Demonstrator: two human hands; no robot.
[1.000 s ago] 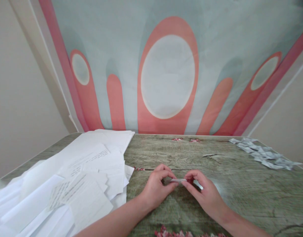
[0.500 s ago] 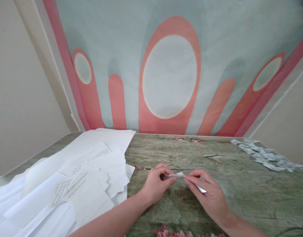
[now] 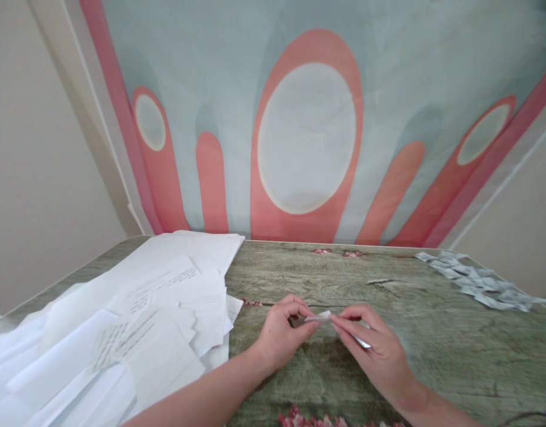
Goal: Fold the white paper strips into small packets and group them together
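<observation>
A narrow folded paper strip (image 3: 322, 316) is stretched between my two hands above the table. My left hand (image 3: 285, 325) pinches its left end between thumb and fingers. At the right end, my right hand (image 3: 374, 339) closes its thumb and fingers on the strip, and a pale end of paper (image 3: 362, 342) shows below those fingers. To the left of my hands lies a heap of white paper sheets (image 3: 175, 350), some printed and some with torn edges. Several folded paper pieces (image 3: 481, 279) lie in a group at the far right.
The wood-patterned tabletop (image 3: 299, 273) carries printed pink flowers (image 3: 317, 418) near its front edge. Behind it hangs a grey-green cloth (image 3: 237, 71) with coral shapes. A dark thin cord or line (image 3: 530, 413) shows at the lower right.
Both hands keep almost the same place and grip. The paper strip between them has tilted very slightly; the sheets and folded pieces have not moved.
</observation>
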